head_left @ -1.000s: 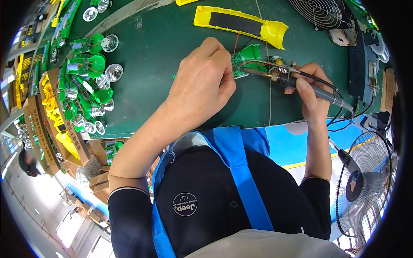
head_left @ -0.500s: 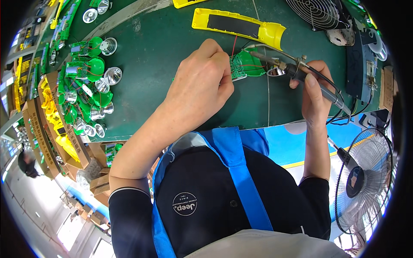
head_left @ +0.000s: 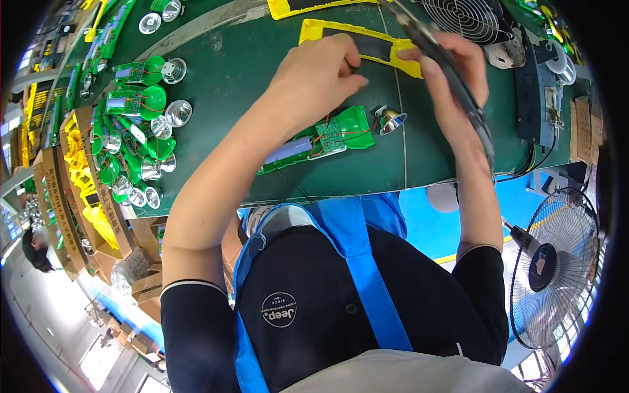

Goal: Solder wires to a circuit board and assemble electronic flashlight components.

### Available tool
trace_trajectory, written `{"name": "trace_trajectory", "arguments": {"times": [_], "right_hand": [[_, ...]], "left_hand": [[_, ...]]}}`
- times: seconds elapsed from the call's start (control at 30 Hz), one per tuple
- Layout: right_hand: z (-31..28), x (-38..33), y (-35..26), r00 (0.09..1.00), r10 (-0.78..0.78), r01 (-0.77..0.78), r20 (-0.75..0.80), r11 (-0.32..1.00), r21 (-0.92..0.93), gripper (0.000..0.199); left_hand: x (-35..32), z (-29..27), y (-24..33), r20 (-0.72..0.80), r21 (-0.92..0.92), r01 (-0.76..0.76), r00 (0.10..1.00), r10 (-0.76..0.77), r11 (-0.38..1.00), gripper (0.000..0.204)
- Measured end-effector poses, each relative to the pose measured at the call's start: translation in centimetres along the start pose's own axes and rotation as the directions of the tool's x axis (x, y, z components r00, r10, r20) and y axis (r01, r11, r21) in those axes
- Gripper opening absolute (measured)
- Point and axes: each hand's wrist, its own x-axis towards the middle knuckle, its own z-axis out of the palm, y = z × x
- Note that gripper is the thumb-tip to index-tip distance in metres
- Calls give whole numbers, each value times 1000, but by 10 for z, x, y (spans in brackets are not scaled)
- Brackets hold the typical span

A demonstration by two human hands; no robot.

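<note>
My right hand (head_left: 455, 78) grips a soldering iron (head_left: 436, 49), whose front end points to the far side. Its fingers are beside the right end of a yellow plastic shell (head_left: 313, 31) with a black inner strip; I cannot tell whether they touch it. Over the shell's near edge is my left hand (head_left: 314, 82), thumb and forefinger apart, with nothing visible in it. Nearer me lies a green flashlight housing (head_left: 356, 124) holding a circuit board (head_left: 327, 139) and a blue battery cell (head_left: 288, 150), partly behind my left forearm. Wires link it to a shiny reflector cup (head_left: 391, 120).
Several green housings with reflectors (head_left: 178, 114) crowd the bench's left side, by a cardboard box (head_left: 121, 226) of yellow parts. Another yellow shell (head_left: 280, 8) lies at the far edge. A fan grille (head_left: 462, 16) and a dark box-shaped unit (head_left: 538, 98) stand at right.
Both hands have moved away from the green housing toward the yellow shell. The iron has lifted off the circuit board and swung to point away. My left hand has let go of the housing.
</note>
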Motion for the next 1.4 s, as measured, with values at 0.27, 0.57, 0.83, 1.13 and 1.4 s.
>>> {"name": "trace_trajectory", "arguments": {"times": [0.27,0.57,0.83,1.13,1.4], "right_hand": [[-4,-12,30,972,-188,207,137,969,-134,27],[-25,-48,-2,987,125,-132,104,989,63,35],[-48,-47,-3,948,318,-312,13,921,234,39],[-32,-36,-23,838,545,-539,-38,836,105,24],[-28,-41,-16,800,598,-585,-50,797,151,27]], "left_hand": [[-23,-19,-14,-78,-406,12,996,-48,914,12],[-22,-25,-25,80,-380,164,986,-144,910,9],[3,-27,-19,2,90,-360,932,361,929,7],[40,-22,-5,374,356,-502,849,373,788,5],[58,-39,25,536,368,-552,784,314,749,7]]}}
